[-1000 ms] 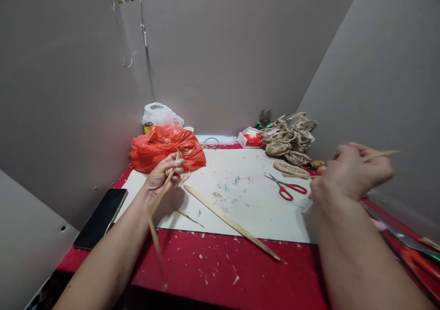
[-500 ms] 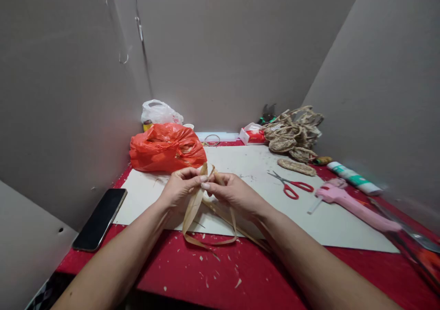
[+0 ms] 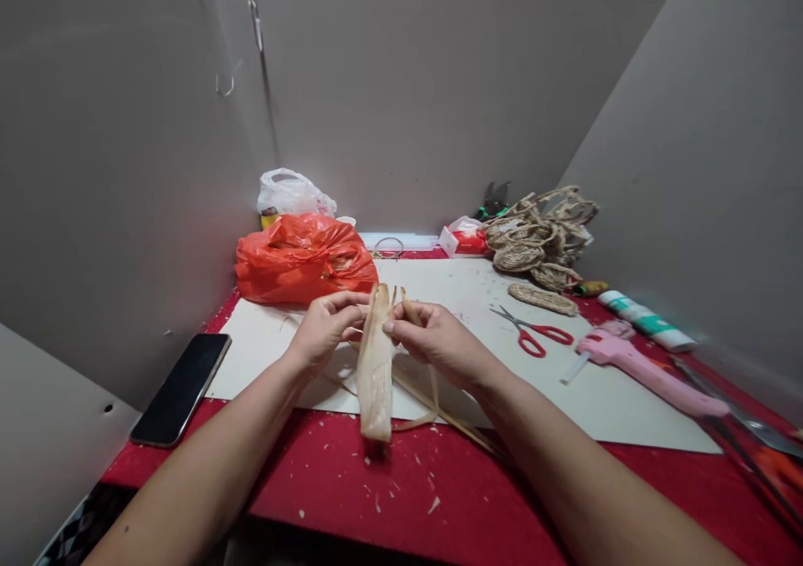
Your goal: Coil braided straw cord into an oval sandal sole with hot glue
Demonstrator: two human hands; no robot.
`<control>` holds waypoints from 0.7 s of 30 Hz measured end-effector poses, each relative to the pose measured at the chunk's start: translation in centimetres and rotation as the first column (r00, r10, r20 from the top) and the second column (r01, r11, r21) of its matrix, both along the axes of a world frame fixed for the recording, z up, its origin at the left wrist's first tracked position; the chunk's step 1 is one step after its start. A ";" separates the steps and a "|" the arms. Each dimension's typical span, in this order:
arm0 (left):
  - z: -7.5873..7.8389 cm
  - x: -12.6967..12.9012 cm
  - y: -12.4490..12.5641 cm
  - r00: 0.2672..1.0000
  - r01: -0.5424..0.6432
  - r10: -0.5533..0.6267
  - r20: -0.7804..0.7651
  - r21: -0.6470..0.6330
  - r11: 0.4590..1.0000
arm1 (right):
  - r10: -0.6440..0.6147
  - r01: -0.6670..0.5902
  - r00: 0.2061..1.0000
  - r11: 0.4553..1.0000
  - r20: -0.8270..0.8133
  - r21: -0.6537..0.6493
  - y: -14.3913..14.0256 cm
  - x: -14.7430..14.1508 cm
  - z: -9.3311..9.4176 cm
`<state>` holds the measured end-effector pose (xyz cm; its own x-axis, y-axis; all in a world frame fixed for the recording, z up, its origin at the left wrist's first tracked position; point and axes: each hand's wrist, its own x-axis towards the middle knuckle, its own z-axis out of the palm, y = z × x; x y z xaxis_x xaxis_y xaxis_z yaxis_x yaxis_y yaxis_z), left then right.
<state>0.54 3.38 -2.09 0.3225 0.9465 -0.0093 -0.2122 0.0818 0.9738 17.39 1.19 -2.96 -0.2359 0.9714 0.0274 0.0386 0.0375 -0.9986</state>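
A pale dried leaf strip [image 3: 375, 365] hangs folded over the white board [image 3: 439, 332], its lower end reaching the red table cover [image 3: 439, 499]. My left hand [image 3: 323, 328] pinches its top from the left. My right hand [image 3: 432, 340] pinches the same top end from the right, fingertips almost touching the left ones. A thinner curl of the strip loops under my right hand. A long flat strip [image 3: 464, 432] lies on the board beneath my right wrist.
An orange plastic bag [image 3: 301, 257] and a white bag [image 3: 292, 194] sit at the back left. A phone [image 3: 181, 386] lies at the left edge. Red-handled scissors [image 3: 533, 332], a pink glue gun [image 3: 640, 369], a tube [image 3: 646, 322] and woven rope pieces [image 3: 539, 236] lie to the right. Grey partitions enclose the table.
My right hand came in from the far right and met my left hand at the strip's top. The strip went from a wide loop to a flat fold hanging down.
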 end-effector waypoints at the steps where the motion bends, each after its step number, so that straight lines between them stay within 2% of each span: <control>1: -0.1 0.1 -0.1 1.000 -0.009 0.009 -0.019 0.015 1.000 | -0.006 0.006 1.000 1.000 0.013 0.013 0.0 0.0 -0.1; 5: -0.2 0.3 -0.4 0.994 0.000 0.008 -0.107 0.077 0.997 | -0.019 0.016 0.999 0.997 0.047 0.071 0.1 -0.2 -0.3; 12: 0.2 0.2 -0.3 0.994 -0.018 0.022 -0.108 0.037 0.999 | -0.030 0.019 0.994 0.994 0.107 0.104 0.1 -0.1 -0.3; 21: -0.3 0.6 -0.6 0.992 0.075 -0.063 -0.106 0.111 0.991 | -0.075 0.071 0.997 0.990 0.032 0.118 0.3 -0.1 -0.3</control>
